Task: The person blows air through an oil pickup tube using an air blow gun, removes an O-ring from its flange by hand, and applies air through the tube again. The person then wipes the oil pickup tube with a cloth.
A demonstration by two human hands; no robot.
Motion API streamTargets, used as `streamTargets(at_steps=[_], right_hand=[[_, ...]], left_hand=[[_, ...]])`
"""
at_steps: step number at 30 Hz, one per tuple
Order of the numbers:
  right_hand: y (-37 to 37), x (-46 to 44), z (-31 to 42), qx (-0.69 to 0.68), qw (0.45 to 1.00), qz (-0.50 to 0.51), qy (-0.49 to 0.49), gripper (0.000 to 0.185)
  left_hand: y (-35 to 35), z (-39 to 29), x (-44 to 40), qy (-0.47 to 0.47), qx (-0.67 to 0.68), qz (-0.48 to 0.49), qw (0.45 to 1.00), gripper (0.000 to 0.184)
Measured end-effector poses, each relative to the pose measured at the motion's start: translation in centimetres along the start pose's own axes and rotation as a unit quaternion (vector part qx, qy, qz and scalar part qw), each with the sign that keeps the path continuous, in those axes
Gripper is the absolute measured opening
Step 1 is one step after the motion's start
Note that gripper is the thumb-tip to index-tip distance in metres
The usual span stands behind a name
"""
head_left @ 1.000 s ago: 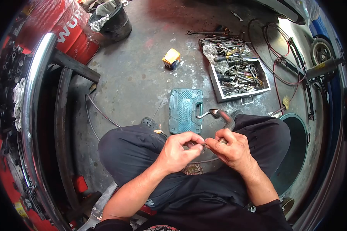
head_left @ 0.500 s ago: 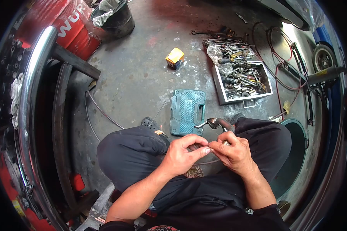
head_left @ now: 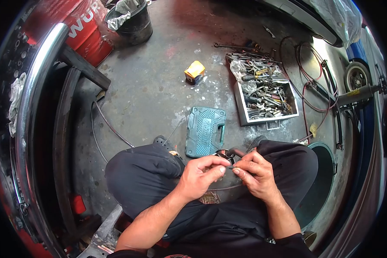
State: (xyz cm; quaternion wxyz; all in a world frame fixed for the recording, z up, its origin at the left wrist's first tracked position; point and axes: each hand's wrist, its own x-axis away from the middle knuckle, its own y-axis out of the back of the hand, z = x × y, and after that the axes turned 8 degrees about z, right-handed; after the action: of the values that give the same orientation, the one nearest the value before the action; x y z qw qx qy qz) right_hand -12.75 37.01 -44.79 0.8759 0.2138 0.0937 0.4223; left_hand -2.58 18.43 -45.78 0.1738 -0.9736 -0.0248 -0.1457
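Observation:
My left hand (head_left: 200, 175) and my right hand (head_left: 256, 174) meet in front of my lap, each with thumb and fingers pinched together. Between the fingertips shows a small, thin, dark piece (head_left: 230, 167); its kind is too small to make out. Just beyond my fingers is a dark curved tube-like part (head_left: 235, 152) with a rounded end, partly hidden behind my right hand. Whether my right hand also grips that part I cannot tell. A teal plastic tool case (head_left: 205, 131) lies closed on the floor beyond my hands.
A metal drawer (head_left: 266, 118) full of wrenches and sockets stands ahead to the right. Farther off is a yellow-and-dark small box (head_left: 195, 72). A black bucket (head_left: 135, 30) and red drum (head_left: 88, 41) stand upper left, a dark green tub (head_left: 320, 185) at right. Hoses (head_left: 307, 81) coil on the floor.
The dark curved part has dropped lower and closer behind my right hand. My fingertips have drawn slightly apart, exposing the thin dark piece between them. The whole view has shifted a little.

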Motion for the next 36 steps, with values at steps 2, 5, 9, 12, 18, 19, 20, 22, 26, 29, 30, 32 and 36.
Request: streamTargets(at_steps=[2,5,9,12,18,19,20,22,26,29,30,32,36], right_hand=[[-0.1,-0.1,0.0,0.006,1.0,0.007,0.006,0.018],[-0.4,-0.4,0.1,0.001,1.0,0.004,-0.004,0.018],[-0.5,-0.7,0.0,0.033,0.999,0.014,0.02,0.015],[-0.4,-0.7,0.2,0.006,1.0,0.019,0.005,0.013],[-0.2,-0.6,0.3,-0.154,0.981,0.026,-0.113,0.011],[-0.1,-0.6,0.4,-0.156,0.981,0.026,-0.113,0.011],[-0.1,-0.6,0.4,-0.159,0.981,0.039,-0.102,0.011],[0.1,-0.6,0.6,-0.164,0.981,0.052,-0.093,0.012],[0.2,-0.6,0.4,-0.17,0.976,0.081,-0.109,0.012],[-0.3,-0.4,-0.3,-0.196,0.974,0.061,-0.095,0.013],[-0.4,-0.3,-0.4,-0.233,0.965,0.045,-0.11,0.014],[-0.3,-0.3,-0.2,-0.261,0.955,0.044,-0.134,0.015],[-0.8,-0.4,0.0,-0.278,0.943,0.062,-0.173,0.018]], left_hand=[[0.0,0.4,-0.2,-0.005,-0.021,0.003,1.0,0.018],[-0.4,0.7,-0.4,-0.005,0.041,-0.011,0.999,0.018],[-0.4,-0.4,-0.3,0.032,-0.073,-0.064,0.995,0.02],[-0.6,0.5,-0.6,0.005,-0.092,-0.075,0.993,0.022],[-0.9,0.4,-0.3,-0.098,-0.026,-0.095,0.99,0.024],[-1.1,0.8,-0.2,-0.071,0.027,-0.033,0.997,0.038],[-1.1,0.5,-0.2,-0.079,-0.058,-0.014,0.995,0.031],[-0.8,0.6,-0.4,-0.072,-0.161,-0.02,0.984,0.023],[-0.4,0.0,-0.4,0.003,-0.143,-0.01,0.99,0.016],[0.1,1.2,-1.1,-0.066,0.008,-0.152,0.986,0.027],[0.7,1.4,-1.0,-0.063,0.021,-0.136,0.988,0.026],[-0.4,1.0,-0.4,-0.046,0.034,-0.061,0.996,0.023],[-1.2,1.4,-0.6,-0.077,-0.006,-0.051,0.996,0.016]])
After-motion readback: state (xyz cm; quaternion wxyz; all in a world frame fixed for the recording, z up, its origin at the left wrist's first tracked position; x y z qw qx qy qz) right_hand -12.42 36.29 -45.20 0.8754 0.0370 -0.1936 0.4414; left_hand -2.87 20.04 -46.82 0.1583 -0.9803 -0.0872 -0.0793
